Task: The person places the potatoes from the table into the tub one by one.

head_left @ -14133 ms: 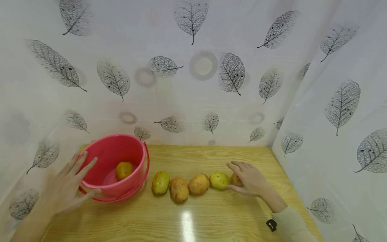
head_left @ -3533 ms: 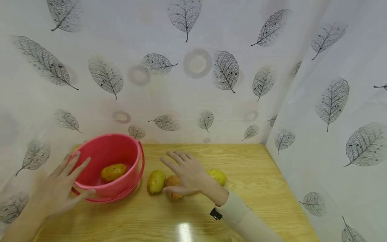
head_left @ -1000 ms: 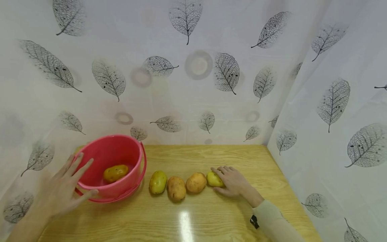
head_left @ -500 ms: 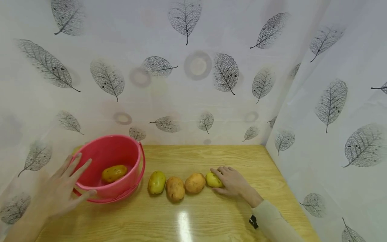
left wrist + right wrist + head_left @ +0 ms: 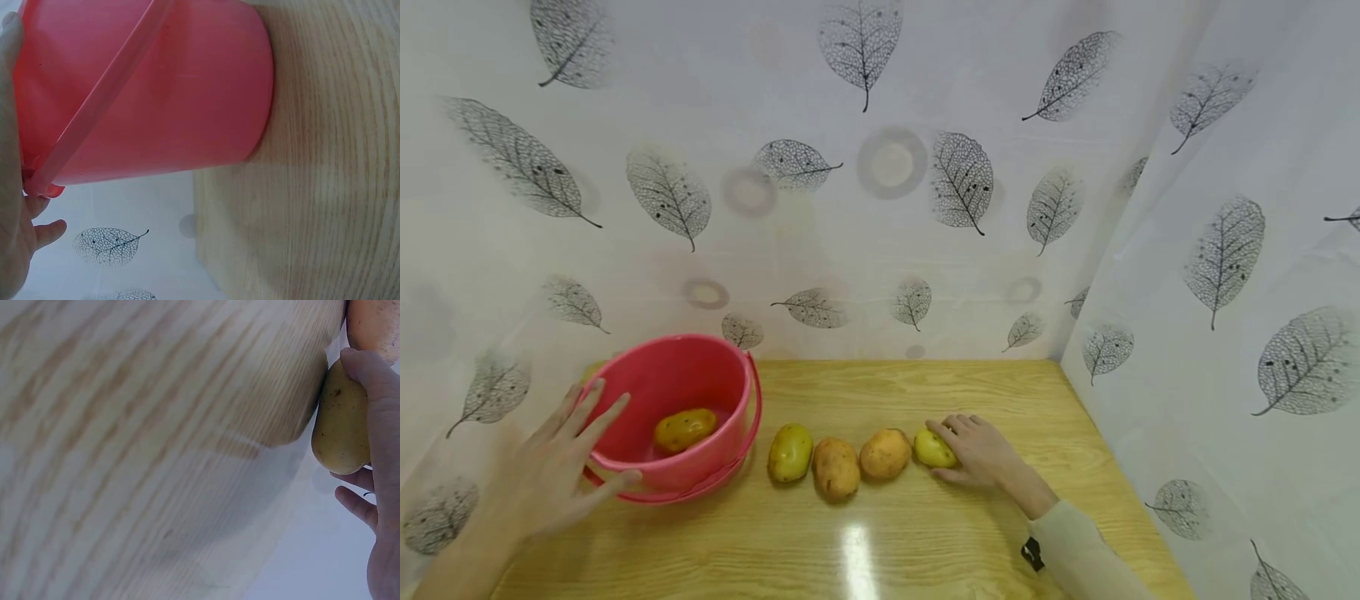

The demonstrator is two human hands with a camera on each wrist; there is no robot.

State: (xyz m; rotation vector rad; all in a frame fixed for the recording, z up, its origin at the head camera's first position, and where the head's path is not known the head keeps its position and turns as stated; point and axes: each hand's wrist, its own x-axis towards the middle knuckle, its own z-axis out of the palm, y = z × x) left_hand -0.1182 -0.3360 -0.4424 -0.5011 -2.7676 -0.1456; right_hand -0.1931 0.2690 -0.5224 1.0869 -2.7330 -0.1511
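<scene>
A pink bucket (image 5: 681, 400) stands tilted-looking at the left of the table, with at least one yellowish-brown potato (image 5: 685, 430) inside. My left hand (image 5: 553, 471) rests at its left rim, fingers straight and spread, the thumb along the near side. In the left wrist view the bucket's wall and handle (image 5: 103, 100) fill the upper left. A row of potatoes lies to the right: a greenish one (image 5: 791, 452), a brown one (image 5: 837, 469), a rounder tan one (image 5: 886, 454) and a yellow-green one (image 5: 932, 448). My right hand (image 5: 981, 450) holds this last potato between thumb and fingers.
The wooden table (image 5: 760, 550) has its back edge against a leaf-printed white curtain (image 5: 820, 242). Another curtain side (image 5: 1195, 375) runs along the right edge. The bucket's handle (image 5: 757, 417) hangs down on its right side.
Since the oldest frame, the brown potato at the row's right end has left the row, and the bucket's contents look different. My right hand moved from mid-row to the yellow-green potato, then stayed.
</scene>
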